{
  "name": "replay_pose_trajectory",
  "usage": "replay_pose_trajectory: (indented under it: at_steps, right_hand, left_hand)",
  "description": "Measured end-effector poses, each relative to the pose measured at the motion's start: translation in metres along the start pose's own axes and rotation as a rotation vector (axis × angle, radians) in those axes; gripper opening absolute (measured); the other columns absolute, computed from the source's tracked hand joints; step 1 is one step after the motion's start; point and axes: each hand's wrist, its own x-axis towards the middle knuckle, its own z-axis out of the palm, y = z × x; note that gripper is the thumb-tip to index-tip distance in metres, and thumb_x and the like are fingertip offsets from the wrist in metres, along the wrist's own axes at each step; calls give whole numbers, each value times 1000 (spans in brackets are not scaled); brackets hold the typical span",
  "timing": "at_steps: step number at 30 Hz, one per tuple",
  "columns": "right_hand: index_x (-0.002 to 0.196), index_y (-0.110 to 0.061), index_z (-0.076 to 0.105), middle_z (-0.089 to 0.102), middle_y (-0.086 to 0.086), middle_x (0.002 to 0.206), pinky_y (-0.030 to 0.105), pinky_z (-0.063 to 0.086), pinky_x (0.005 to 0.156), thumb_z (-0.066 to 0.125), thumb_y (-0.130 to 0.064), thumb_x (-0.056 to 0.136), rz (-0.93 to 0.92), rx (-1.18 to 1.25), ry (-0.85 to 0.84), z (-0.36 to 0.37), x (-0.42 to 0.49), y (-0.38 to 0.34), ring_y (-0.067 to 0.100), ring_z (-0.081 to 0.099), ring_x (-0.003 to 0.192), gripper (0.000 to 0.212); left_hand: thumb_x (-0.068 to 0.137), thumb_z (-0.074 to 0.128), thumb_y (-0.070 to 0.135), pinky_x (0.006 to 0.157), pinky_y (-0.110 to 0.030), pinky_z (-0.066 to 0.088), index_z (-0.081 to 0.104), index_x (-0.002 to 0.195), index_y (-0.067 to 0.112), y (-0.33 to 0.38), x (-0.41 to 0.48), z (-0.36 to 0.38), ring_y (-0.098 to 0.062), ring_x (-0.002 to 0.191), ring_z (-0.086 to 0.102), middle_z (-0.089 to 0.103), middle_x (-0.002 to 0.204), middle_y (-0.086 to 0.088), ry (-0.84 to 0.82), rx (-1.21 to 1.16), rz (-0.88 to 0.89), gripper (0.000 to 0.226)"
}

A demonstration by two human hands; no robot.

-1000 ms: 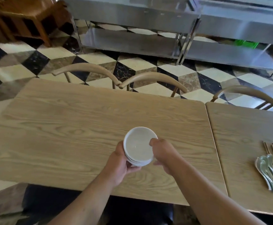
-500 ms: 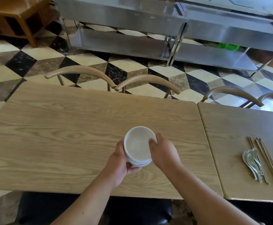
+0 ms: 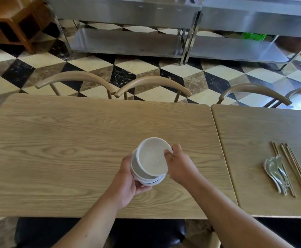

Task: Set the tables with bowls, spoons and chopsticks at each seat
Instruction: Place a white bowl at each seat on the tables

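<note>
White bowls, stacked [image 3: 147, 176], are being held above the near part of a light wooden table [image 3: 71, 140] by a person's two bare hands. The stack is being cupped from below and from its left side by the left hand [image 3: 128, 178], its fingers curled under the lowest bowl. The top bowl [image 3: 152, 156] is being gripped at its right rim by the right hand [image 3: 179, 163], with the thumb laid over the rim and the other fingers closed against the outside wall. This top bowl is being tilted and is sitting off-centre, shifted up and to the right of the bowls beneath it. How many bowls are being held in the stack cannot be told exactly.

On a second wooden table [image 3: 253, 131], set just beside the first on the right, pale green spoons [image 3: 276, 173] are being kept in a small pile, and brown chopsticks [image 3: 294, 169] are lying in a bundle touching them on their right. Curved wooden chair backs [image 3: 151, 83] are being shown along the far edges of both tables, with a patterned tile floor [image 3: 121, 67] and steel shelving [image 3: 128, 38] behind them.
</note>
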Motion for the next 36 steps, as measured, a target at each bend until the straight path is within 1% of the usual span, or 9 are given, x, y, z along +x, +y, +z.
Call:
replay_pose_trajectory:
  at_steps: [5, 10, 14, 17, 22, 25, 29, 32, 36]
  right_hand:
    - [102, -17, 48, 63, 0, 93, 47, 61, 80, 44, -40, 109, 19, 75, -54, -17, 14, 11, 25, 65, 78, 25]
    - [103, -18, 51, 66, 2, 100, 62, 61, 88, 45, -43, 106, 19, 127, -75, -22, 20, 17, 29, 66, 96, 25]
    - [103, -16, 48, 67, 5, 100, 62, 60, 88, 44, -42, 107, -4, 122, -112, -17, 21, 19, 33, 67, 96, 27]
    - [102, -18, 50, 67, 4, 100, 58, 60, 88, 44, -44, 108, -22, 139, -153, -9, 25, 21, 30, 67, 93, 27]
    - [102, -12, 54, 62, 1, 94, 39, 49, 70, 47, -40, 108, -65, 197, -214, 1, 36, 31, 19, 54, 75, 29]
    - [89, -16, 50, 59, 0, 89, 33, 49, 59, 50, -34, 109, -28, 280, -205, -1, 45, 42, 18, 55, 69, 26]
    - [117, -17, 54, 69, 13, 95, 33, 52, 47, 45, -20, 107, 47, 283, -142, -3, 59, 72, 19, 62, 48, 14]
    - [138, -20, 47, 71, 15, 99, 33, 59, 49, 42, -10, 99, 164, 231, -144, 9, 67, 100, 20, 68, 53, 41]
    - [140, -20, 44, 66, 13, 109, 36, 63, 52, 42, -9, 98, 215, 201, -149, 38, 69, 123, 26, 73, 61, 43]
  left_hand:
    - [95, 54, 62, 107, -61, 55, 63, 141, 21, -3, 14, 7, -41, 125, 70, 70, 138, -21, -69, -47, -20, 62]
    - [76, 66, 23, 98, -58, 61, 58, 144, 14, -2, 22, 8, -47, 128, 66, 62, 146, -28, -60, -67, -63, 69]
    - [90, 64, 11, 92, -58, 63, 58, 143, 19, -3, 30, 10, -41, 116, 75, 69, 136, -25, 13, -27, -69, 54]
    - [101, 53, 5, 87, -56, 65, 57, 145, 24, -12, 37, 6, -39, 110, 78, 74, 132, -19, 91, 10, -72, 48]
    - [100, 46, -10, 102, -64, 57, 60, 137, 10, -24, 35, -5, -46, 107, 77, 74, 127, -25, 180, -102, -79, 45]
    - [102, 47, -9, 90, -61, 63, 55, 138, 6, -30, 35, -17, -47, 109, 75, 70, 129, -28, 299, -178, -96, 40]
    - [103, 49, -7, 65, -52, 69, 52, 140, 9, -30, 26, -41, -49, 111, 73, 66, 133, -29, 408, -184, -83, 41]
    - [102, 48, -8, 65, -50, 68, 56, 133, 16, -28, 17, -53, -48, 110, 73, 67, 131, -25, 408, -144, -58, 39]
    - [103, 50, -8, 71, -53, 69, 51, 143, 17, -31, 14, -58, -48, 113, 73, 67, 134, -23, 391, -163, -48, 47]
